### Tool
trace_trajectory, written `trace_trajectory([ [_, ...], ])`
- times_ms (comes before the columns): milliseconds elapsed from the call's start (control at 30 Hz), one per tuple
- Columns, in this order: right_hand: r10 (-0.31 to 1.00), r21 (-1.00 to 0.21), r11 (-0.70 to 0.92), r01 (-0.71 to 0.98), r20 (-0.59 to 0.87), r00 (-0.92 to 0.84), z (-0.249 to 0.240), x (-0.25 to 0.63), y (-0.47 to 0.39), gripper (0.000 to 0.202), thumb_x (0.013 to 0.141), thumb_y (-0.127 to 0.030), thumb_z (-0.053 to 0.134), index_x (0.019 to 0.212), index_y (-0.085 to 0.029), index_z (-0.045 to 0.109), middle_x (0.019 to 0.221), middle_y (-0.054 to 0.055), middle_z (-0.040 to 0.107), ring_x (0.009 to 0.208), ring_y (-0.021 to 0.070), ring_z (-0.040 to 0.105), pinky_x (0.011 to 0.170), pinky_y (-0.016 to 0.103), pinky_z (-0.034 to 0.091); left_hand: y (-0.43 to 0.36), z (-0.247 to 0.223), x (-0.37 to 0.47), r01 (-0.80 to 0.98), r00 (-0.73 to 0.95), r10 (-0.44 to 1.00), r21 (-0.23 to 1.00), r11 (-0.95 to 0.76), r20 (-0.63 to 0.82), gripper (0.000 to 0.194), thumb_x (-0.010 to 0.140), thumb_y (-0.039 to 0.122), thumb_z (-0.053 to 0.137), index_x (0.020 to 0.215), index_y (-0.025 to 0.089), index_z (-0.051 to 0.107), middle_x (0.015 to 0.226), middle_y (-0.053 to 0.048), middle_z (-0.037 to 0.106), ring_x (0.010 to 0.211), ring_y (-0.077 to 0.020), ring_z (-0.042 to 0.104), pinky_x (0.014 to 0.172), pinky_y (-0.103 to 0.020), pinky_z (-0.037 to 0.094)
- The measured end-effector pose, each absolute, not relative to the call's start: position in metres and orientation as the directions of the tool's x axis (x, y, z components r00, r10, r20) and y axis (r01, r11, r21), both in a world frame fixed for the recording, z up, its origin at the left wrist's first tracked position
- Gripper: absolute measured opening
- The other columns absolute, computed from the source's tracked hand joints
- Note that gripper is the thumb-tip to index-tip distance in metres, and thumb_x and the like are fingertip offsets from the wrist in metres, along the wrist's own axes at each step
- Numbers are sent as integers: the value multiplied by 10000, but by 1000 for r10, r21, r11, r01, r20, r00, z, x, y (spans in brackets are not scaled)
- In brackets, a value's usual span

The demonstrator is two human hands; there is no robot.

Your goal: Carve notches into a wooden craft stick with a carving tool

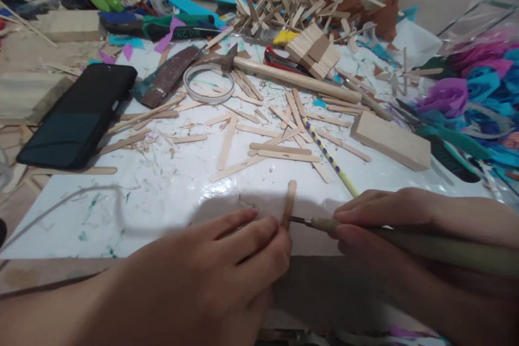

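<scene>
Near the front edge of the white sheet, my left hand [227, 259] has its fingers closed around the lower part of a popsicle stick [290, 200], whose rounded top end sticks out. My right hand [389, 243] grips a carving tool [324, 224] by its wooden handle. The tool's thin metal blade points left and meets the stick just beside my left fingertips. Several loose popsicle sticks [284, 152] lie crossed on the sheet beyond my hands. A yellow-green pencil with purple dots [330, 159] lies just past my right fingers.
A black phone [81, 113] lies at left. Farther back are a hammer [295, 78], a clear tape roll [208, 84] and a wood block [391, 140]. Cut sticks [292, 2] are heaped by the wall. Coloured paper flowers [474, 86] and green-handled scissors [450, 151] crowd the right.
</scene>
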State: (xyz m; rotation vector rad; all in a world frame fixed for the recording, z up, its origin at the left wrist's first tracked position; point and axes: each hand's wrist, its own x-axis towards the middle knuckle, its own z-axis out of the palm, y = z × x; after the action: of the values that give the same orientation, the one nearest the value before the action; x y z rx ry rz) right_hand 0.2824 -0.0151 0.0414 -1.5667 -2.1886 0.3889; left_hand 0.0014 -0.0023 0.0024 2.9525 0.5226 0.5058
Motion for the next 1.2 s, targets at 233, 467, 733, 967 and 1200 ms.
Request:
trace_trajectory([
  [233,944,-443,331,833,153,-293,41,287,-14,204,1050,-433,634,907,-357,759,734,-68,797,532,170,744,373,272,490,1,4,5,361,837,424,231,-903,347,299,1210,254,508,1343,192,769,1348,18,771,1321,-199,648,1341,-398,363],
  [467,982,-608,185,772,139,-126,39,280,-19,195,1003,-481,703,867,-371,789,668,-61,756,511,153,672,473,286,530,25,10,0,359,812,401,179,-916,424,393,1174,117,364,1305,43,727,1284,-103,792,1256,-188,723,1222,-341,540],
  [733,987,-703,137,698,35,-158,31,287,-20,189,951,-570,816,1000,-388,838,897,-41,858,713,224,816,525,268,630,27,8,2,436,787,557,400,-806,266,382,1150,89,434,1053,164,796,1038,-44,762,945,-206,685,837,-305,566],
  [967,998,-777,-61,626,-59,24,35,267,-15,89,857,-503,866,883,-423,838,680,-90,772,491,115,653,421,168,495,34,11,-2,463,762,587,402,-790,275,390,1134,110,464,998,173,824,1037,-54,789,902,-210,687,808,-334,534],
  [1200,973,-748,86,658,-81,-218,39,268,1,76,900,-372,821,841,-415,842,642,-113,757,445,101,673,361,125,438,32,8,1,433,775,569,425,-795,275,452,1116,75,452,824,188,778,1033,-57,782,891,-206,669,813,-342,519],
])
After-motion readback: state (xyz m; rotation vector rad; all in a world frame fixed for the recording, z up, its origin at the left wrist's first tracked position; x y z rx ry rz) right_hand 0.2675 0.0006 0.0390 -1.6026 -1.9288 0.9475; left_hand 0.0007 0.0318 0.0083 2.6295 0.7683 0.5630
